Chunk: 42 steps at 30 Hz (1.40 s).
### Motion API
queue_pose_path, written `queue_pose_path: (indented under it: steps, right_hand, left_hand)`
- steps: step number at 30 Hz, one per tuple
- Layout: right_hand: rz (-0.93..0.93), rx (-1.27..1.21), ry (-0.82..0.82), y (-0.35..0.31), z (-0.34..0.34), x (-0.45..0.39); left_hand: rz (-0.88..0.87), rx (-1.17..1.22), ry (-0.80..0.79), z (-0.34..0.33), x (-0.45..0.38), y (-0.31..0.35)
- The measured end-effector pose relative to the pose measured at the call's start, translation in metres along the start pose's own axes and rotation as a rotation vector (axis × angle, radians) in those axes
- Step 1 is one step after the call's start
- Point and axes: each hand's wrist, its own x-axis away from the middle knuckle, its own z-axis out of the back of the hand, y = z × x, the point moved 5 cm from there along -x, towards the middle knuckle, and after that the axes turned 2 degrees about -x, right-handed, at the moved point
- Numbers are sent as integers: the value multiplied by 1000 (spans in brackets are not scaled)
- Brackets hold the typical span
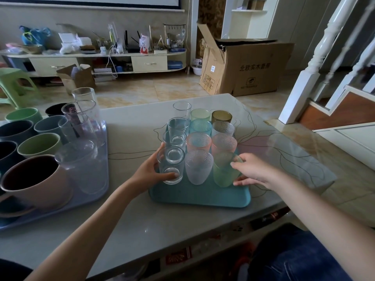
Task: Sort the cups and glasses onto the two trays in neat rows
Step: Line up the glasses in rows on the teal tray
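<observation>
On the teal tray [199, 196] at the middle of the table, three rows of tumblers run away from the person toward twelve o'clock, and both hands are at the near end of them. Her left hand [150, 171] wraps the nearest clear glass [171, 165] from nine o'clock, thumb low across its front near the base and fingers curled round the far side, so that glass is grasped and stands upright at the head of the left row. Her right hand [254, 172] comes at the green tumbler [224, 171] from three o'clock, fingertips [235, 162] resting on its rim and wall and the thumb pressed near its foot; whether that is a firm grip or only a steadying touch I cannot tell. Between the two stands the frosted tumbler [198, 166], untouched, close beside both. Every glass has its long axis vertical, so any nudge, as I judge it, should slide along the tray toward twelve or six o'clock to square the front row. Off at nine o'clock the lilac tray [97, 196] carries the mugs and tall glasses, nearer the left hand, and seems already filled.
</observation>
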Motion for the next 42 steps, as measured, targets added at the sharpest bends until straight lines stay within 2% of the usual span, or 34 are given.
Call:
queue_pose_path:
  steps: [3, 5, 7, 10, 12, 14, 16, 20, 24, 32, 38, 42]
  right_hand:
    - [-35, -74, -3, 7, 8, -6]
    - [-98, -102, 59, 15, 22, -8]
    - [-186, 71, 94, 29, 34, -6]
    - [-333, 385, -102, 56, 21, 5]
    - [-281, 444, -145, 67, 9, 4]
    - [-197, 431, -76, 71, 6, -1]
    - [-146, 416, 2, 74, 13, -11]
    - [-31, 555, 220, 71, 56, -48]
    - [61, 639, 292, 59, 76, -82]
    - [192, 601, 296, 58, 82, -107]
    - [224, 487, 435, 49, 74, -89]
    - [254, 195, 217, 41, 51, -82]
  left_hand:
    - [-2, -32, 0, 1, -1, -2]
    - [-1, -58, -8, 6, -1, -6]
    - [16, -122, -13, 13, 2, -12]
    - [16, -180, -59, 15, 4, -23]
    - [25, -302, -58, 13, 4, -28]
    - [38, -426, -8, 16, 2, -33]
    - [36, -451, 6, 13, 2, -34]
    - [23, -687, 6, -16, -7, -31]
    - [21, -735, 101, -34, -22, -31]
    - [34, -729, 150, -31, -39, -32]
    - [15, -696, 182, -37, -32, -28]
    - [39, -653, 319, -50, -33, -20]
